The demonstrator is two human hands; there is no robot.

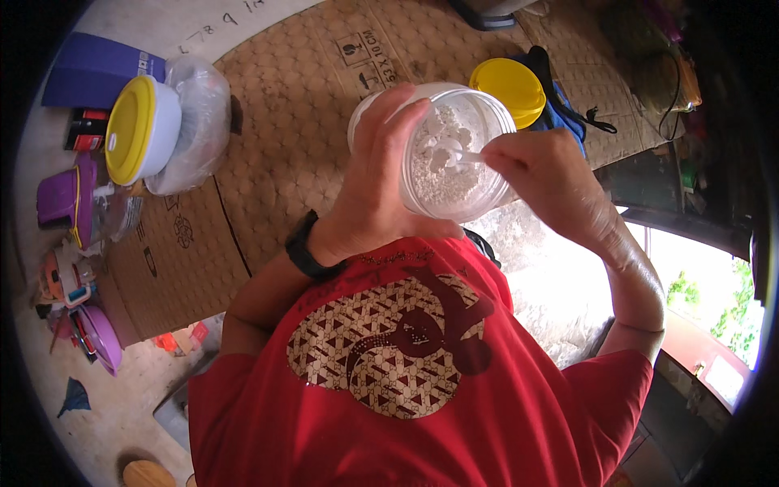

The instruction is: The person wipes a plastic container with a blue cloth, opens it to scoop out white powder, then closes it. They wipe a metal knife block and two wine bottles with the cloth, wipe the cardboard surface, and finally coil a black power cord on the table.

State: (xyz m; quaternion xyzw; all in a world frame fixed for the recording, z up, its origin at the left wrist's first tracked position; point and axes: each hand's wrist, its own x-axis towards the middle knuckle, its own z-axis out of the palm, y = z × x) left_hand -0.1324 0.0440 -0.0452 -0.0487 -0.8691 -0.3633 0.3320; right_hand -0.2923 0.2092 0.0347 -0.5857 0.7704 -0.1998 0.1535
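Note:
My left hand (374, 182), with a dark band on its wrist, grips a clear plastic jar (453, 91) by its side. The jar is tilted so its mouth faces me, and white, lumpy powder (447, 182) shows inside. Between the fingertips of my right hand (551, 176) is the handle of a small white plastic scoop (451, 152). Its bowl lies inside the jar's mouth, against the powder, and appears to hold some of it. A round yellow lid (508, 91) lies just beyond the jar on the cardboard-covered surface.
Cardboard sheeting (292, 122) covers the surface before me. Beside the lid lies a blue and black fabric item (557, 112). To the left stand a yellow-lidded tub (137, 131), a clear plastic bag (201, 122), a purple container (67, 201) and a blue box (97, 70).

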